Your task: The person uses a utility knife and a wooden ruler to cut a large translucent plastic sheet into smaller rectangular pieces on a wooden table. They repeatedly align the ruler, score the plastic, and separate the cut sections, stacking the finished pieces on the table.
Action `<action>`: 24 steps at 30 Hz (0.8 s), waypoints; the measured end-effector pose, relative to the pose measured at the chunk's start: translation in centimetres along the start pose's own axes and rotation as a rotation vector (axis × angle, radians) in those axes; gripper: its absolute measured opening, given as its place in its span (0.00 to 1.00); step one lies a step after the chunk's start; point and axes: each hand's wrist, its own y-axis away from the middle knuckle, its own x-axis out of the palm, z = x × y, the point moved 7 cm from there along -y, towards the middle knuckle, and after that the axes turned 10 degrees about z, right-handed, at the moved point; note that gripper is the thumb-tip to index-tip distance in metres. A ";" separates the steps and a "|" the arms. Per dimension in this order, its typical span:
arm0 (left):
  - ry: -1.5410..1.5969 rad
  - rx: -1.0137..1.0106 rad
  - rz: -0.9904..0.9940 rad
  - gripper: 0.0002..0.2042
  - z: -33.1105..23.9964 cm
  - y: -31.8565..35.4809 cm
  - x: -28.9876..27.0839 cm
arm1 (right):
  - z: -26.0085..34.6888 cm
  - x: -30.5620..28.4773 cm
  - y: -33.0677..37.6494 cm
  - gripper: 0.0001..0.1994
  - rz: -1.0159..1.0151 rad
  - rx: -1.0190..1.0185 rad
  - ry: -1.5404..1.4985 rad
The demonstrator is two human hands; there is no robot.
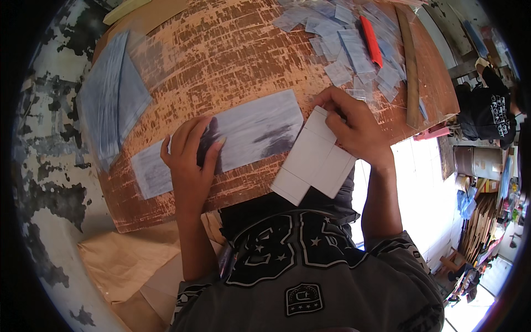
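Note:
A long clear plastic sheet [249, 133] lies flat across the worn orange tabletop [221, 61]. My left hand [189, 160] presses down on its left part with fingers spread. My right hand [354, 127] grips the top corner of a white creased cardboard piece [312, 160], which rests at the sheet's right end and hangs over the table's near edge.
Several small clear plastic pieces [343, 39] are scattered at the back right, with a red cutter [370, 40] and a wooden ruler [410, 66] among them. A stack of plastic sheets [108, 99] lies at the left. Brown paper [133, 265] sits below the table.

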 end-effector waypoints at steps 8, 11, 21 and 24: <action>0.044 -0.021 0.016 0.22 0.1 -0.1 0.0 | 1.3 0.6 -2.4 0.17 -0.081 -0.031 0.172; 0.045 -0.023 0.021 0.22 0.0 -0.1 0.0 | 1.7 0.8 -2.9 0.22 0.007 0.001 0.242; 0.114 0.002 -0.011 0.19 0.6 0.1 0.3 | 1.5 1.3 -3.1 0.26 0.009 -0.003 0.308; 0.131 0.001 -0.019 0.18 0.6 0.1 0.2 | 1.7 1.1 -3.1 0.26 0.026 0.035 0.300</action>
